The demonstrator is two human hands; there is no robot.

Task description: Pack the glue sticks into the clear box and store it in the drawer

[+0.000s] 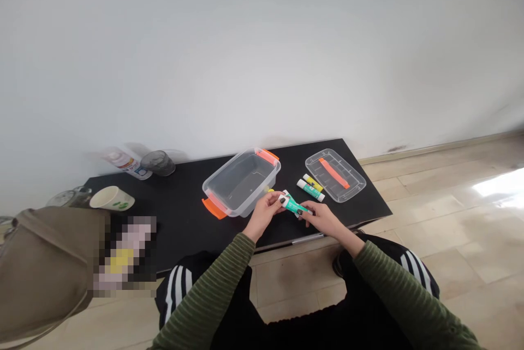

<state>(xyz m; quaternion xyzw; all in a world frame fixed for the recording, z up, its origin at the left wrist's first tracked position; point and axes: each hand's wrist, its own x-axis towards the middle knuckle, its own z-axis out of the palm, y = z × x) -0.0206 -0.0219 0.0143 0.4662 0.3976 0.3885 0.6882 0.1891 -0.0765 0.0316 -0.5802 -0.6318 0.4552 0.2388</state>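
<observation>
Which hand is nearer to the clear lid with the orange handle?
Right. The right hand is in front of the lid, on the wearer's side; the left hand is farther off to the left, beside the clear box.

Softly lit wall [262,55], white glare on right-hand floor [501,191].

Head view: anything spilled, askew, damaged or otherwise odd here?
Yes: a coarse pixelated patch beside the brown fabric bag hides whatever lies there. A dark scuff marks the white wall near the floor. No spill shows.
</observation>
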